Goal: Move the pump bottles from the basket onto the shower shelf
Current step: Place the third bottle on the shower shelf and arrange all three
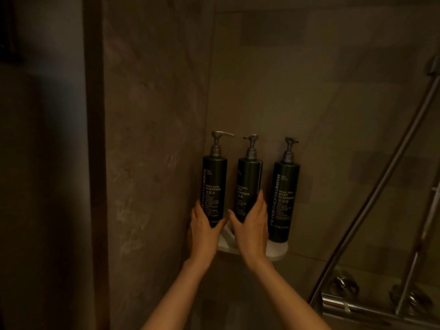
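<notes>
Three dark green pump bottles stand upright in a row on a small white corner shelf (277, 252). The left one, a shampoo bottle (214, 184), has my left hand (204, 231) wrapped around its base. The middle body cleanser bottle (247, 184) has my right hand (252, 228) cupped around its lower part, fingers up its right side. The right body cleanser bottle (284, 198) stands free, untouched. No basket is in view.
Brown stone-tiled walls meet in a corner behind the shelf. A chrome shower hose and rail (381, 194) slant across the right side, above a chrome mixer bar with knobs (352, 303). A dark door frame (95, 163) runs down the left.
</notes>
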`<state>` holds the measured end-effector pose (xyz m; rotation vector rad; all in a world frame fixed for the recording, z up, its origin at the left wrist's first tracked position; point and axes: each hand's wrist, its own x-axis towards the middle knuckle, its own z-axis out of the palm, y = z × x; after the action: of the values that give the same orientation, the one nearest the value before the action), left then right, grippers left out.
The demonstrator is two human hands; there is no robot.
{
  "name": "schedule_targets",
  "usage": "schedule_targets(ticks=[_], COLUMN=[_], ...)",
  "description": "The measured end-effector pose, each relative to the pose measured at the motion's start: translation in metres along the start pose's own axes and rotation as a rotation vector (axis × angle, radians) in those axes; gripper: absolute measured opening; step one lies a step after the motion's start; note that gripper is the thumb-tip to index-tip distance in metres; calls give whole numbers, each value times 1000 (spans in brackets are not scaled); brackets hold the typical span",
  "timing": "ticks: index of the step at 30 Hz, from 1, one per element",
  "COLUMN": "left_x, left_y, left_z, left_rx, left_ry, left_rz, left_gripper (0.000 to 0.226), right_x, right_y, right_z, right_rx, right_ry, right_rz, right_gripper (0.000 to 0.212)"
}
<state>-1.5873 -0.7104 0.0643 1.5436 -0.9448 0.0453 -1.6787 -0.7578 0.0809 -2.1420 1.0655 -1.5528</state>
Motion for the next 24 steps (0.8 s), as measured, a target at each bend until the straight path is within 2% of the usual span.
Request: schedule_targets(ticks=[4, 9, 16, 19, 24], left_x=[2, -3, 1, 6, 10], left_y=[1, 1, 6, 7, 3], left_z=[4, 7, 8, 7, 5], left_rx=[70, 135, 79, 19, -57], left_ry=[50, 138, 63, 86, 35], left_rz=[6, 76, 41, 20, 37], left_gripper=[89, 82, 91, 86, 83], right_x=[8, 8, 9, 9, 8], right_y=[2, 6, 8, 10, 8], right_z=[6, 9, 10, 10, 11], right_rx=[-28, 35, 135, 128, 182], right_ry=[32, 63, 12, 41, 1], right_rz=[72, 101, 92, 98, 85], right_gripper=[91, 85, 89, 88, 87])
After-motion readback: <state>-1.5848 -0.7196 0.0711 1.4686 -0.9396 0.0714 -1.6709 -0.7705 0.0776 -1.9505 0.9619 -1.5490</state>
